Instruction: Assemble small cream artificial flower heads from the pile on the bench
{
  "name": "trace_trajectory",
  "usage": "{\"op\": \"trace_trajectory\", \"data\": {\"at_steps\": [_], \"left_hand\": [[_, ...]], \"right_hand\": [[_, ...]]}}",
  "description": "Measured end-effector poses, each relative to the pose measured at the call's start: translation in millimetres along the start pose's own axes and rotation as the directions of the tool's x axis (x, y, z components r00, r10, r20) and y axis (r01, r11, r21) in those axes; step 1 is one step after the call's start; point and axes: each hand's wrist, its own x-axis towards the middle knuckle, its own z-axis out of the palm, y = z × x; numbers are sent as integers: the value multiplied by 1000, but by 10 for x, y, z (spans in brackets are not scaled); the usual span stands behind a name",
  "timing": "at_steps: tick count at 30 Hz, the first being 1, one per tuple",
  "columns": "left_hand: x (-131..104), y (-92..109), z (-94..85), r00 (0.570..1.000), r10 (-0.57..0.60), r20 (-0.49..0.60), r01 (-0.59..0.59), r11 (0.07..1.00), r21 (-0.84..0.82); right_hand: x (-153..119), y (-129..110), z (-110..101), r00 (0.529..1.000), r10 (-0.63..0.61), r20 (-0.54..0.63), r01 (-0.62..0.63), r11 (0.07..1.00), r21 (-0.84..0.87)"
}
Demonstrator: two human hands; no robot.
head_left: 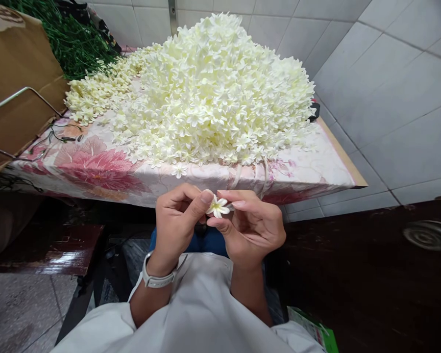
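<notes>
A small white artificial flower (pixel 218 207) with a pale yellow centre is held between my two hands, just in front of the table's front edge. My left hand (pixel 180 215), with a white watch on its wrist, pinches the flower's left side between thumb and fingers. On the other side, the thumb and fingertips of my right hand (pixel 255 225) close in around the same flower. What lies behind the petals is hidden. Beyond the hands, a large heap of similar white flowers (pixel 220 98) covers much of the table, and one loose flower (pixel 179 170) rests at its front edge.
A floral tablecloth (pixel 99 166) covers the table. Yellowish small blossoms (pixel 91 95) lie at the left, beside green plastic stems (pixel 81 39) and a cardboard box (pixel 22 73) with a metal wire frame (pixel 25 89). Tiled walls (pixel 400 98) stand behind and to the right.
</notes>
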Motion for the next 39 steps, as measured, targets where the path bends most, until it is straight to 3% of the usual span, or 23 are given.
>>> {"op": "trace_trajectory", "data": {"at_steps": [8,17,22,29,35,39], "left_hand": [[20,56,53,999,-33,38,30,997,66],[-11,40,39,993,19,120,-23,999,38],[-7,21,28,984,8,179,-7,1000,-8],[-9,11,55,998,30,49,-24,994,-103],[-34,19,65,999,-19,-47,19,1000,-3],[-41,7,57,999,-7,-36,6,1000,-28]], "right_hand": [[49,39,13,995,-64,-81,74,990,122],[62,54,20,986,-28,-165,59,980,189],[56,46,0,989,-2,-148,32,979,200],[57,43,-2,1000,-9,-15,11,986,163],[52,42,-20,999,-48,-22,50,994,98],[32,50,-35,996,-90,-2,90,993,72]]}}
